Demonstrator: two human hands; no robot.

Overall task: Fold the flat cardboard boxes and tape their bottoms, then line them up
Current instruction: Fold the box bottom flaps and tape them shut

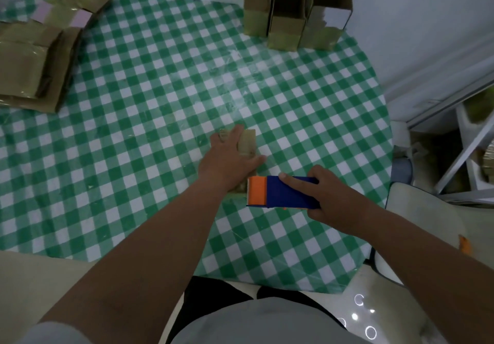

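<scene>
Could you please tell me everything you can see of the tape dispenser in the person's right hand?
The tape dispenser looks like plastic, with a dark blue body and an orange front piece ending in a small toothed cutting edge that faces left. It lies roughly level, low over the green checked tablecloth, its orange end at the near edge of the cardboard box under the left hand. The right hand grips its blue body, index finger stretched along the top. The tape roll is hidden.

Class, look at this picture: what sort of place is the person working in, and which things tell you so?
Probably a home room used for packing: a round table in a green checked cloth, a stack of flat cardboard boxes, three folded boxes lined up against a plain wall.
</scene>
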